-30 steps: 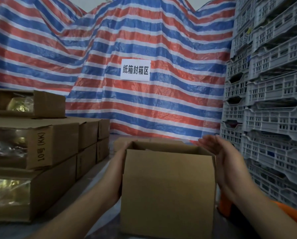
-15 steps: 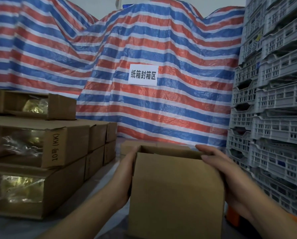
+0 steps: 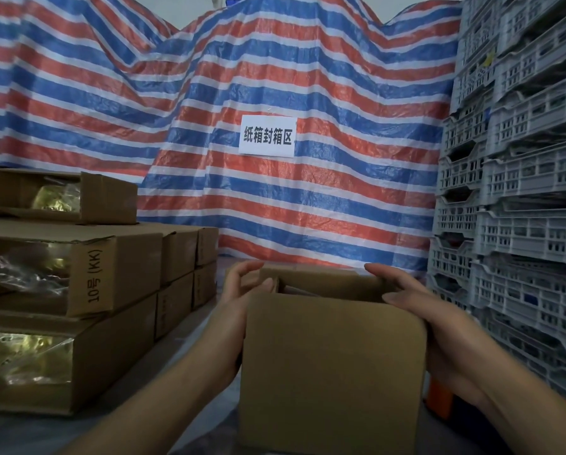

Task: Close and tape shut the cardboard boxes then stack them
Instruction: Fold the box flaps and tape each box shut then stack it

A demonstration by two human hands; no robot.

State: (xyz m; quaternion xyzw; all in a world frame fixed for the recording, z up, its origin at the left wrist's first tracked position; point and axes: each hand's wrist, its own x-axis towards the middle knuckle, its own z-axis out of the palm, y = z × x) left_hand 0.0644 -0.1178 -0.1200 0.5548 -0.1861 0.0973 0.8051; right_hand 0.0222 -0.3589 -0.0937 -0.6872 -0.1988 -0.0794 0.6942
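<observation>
Two hands frame one open cardboard box (image 3: 332,366) standing near the centre of the head view, its top flaps not yet folded shut. The left hand (image 3: 239,310) lies against the box's left wall, fingers curved over the upper corner and gripping a side flap there. The right hand (image 3: 426,310) clasps the right wall, fingers curled over the top rim and holding the flap edge. To the left sit stacked cartons (image 3: 68,287), several taped, some showing shiny wrapped contents. Grey plastic crates (image 3: 518,198) tower on the right. Far behind hangs a striped tarpaulin (image 3: 275,77) bearing a white paper sign (image 3: 267,136).
</observation>
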